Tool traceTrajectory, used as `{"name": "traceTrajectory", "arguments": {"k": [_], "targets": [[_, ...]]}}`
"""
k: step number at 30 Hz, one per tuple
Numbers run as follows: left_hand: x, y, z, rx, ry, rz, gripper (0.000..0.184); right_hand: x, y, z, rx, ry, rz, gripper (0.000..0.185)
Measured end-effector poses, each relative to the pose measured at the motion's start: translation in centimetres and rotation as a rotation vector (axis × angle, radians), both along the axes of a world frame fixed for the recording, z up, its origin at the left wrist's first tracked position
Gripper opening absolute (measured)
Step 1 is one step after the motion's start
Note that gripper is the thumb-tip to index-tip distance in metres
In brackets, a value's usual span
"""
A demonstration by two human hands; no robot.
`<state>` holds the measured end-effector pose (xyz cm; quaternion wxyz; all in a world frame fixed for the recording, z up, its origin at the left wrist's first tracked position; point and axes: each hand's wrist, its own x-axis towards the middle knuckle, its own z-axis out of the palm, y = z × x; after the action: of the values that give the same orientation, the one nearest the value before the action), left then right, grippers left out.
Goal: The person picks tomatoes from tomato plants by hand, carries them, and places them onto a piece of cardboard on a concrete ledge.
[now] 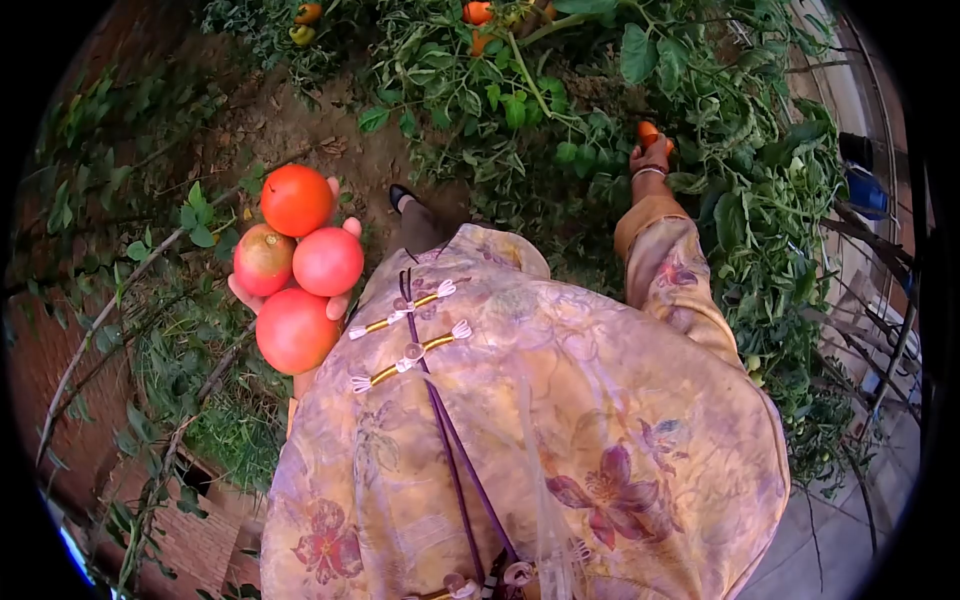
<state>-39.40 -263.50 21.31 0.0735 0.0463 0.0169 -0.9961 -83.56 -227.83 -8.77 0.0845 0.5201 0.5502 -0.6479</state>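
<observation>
My left hand (338, 305) cradles several large tomatoes, its fingertips showing around their edges. At the top of the bunch is an orange-red tomato (297, 200). Below it sit a pink tomato (328, 262) and a reddish one with a brownish-green patch (263, 260). Lowest is another big pink tomato (297, 331). Out to the right, my right hand (651, 160) reaches into the leaves, its fingers closed around an orange-red tomato (648, 132). Whether that fruit is still joined to its stem cannot be seen.
More tomatoes hang at the top, an orange-red one (478, 13) and a greenish one (302, 35). Leafy tomato plants (740, 240) crowd the right side. Thin branches (110, 300) cross on the left. Bare soil (350, 120) shows ahead, and a blue object (866, 192) stands far right.
</observation>
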Motion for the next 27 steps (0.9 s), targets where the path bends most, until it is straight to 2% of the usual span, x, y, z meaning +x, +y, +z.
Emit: {"name": "traceTrajectory", "arguments": {"k": [2, 5, 6, 8, 11, 13, 16, 18, 19, 21, 24, 27], "targets": [[-1.0, -0.1, 1.1, 0.004, 0.028, -0.028, 0.116, 0.7, 0.1, 0.8, 0.040, -0.004, -0.015, 0.050], [-1.5, -0.5, 2.2, 0.011, -0.046, -0.200, 0.110, 1.8, 1.0, 1.5, -0.128, 0.083, 0.113, 0.059], [-1.0, -0.2, 1.2, -0.005, -0.046, -0.080, 0.112, 1.9, 1.4, 1.7, -0.125, 0.084, 0.111, 0.059], [-0.6, -0.5, -0.1, -0.020, -0.043, 0.040, 0.117, 2.3, 1.9, 1.9, -0.282, -0.001, 0.092, 0.065], [-1.4, -1.4, -0.4, -0.057, 0.186, -0.198, 0.111, 3.5, 2.0, 2.8, -0.258, 0.088, 0.139, 0.063], [-1.6, -1.1, 0.3, 0.018, 0.136, -0.187, 0.112, 4.7, 1.7, 3.5, -0.247, 0.174, 0.201, 0.061], [-1.0, -1.2, 0.6, 0.074, 0.049, -0.149, 0.113, 7.7, 0.9, 5.1, 0.065, 0.419, 0.440, 0.054], [-1.3, -0.8, 2.1, 0.091, -0.021, -0.075, 0.105, 9.0, 0.3, 5.1, 0.206, 0.521, 0.539, 0.049], [-1.3, -0.5, 2.8, 0.098, -0.056, -0.038, 0.101, 10.6, -0.9, 7.8, 0.127, 0.517, 0.605, 0.050], [-0.6, 0.3, 0.9, 0.138, 0.003, 0.106, 0.088, 13.4, -3.9, 12.0, -0.031, 0.546, 0.692, 0.040], [-0.9, 0.2, 1.5, 0.163, 0.073, 0.107, 0.080, 17.0, -9.2, 18.4, -0.152, 0.612, 0.856, 0.038], [-1.1, 0.2, 1.7, 0.179, 0.151, 0.109, 0.079, 19.9, -14.5, 25.7, -0.185, 0.976, 1.200, 0.050]]}}
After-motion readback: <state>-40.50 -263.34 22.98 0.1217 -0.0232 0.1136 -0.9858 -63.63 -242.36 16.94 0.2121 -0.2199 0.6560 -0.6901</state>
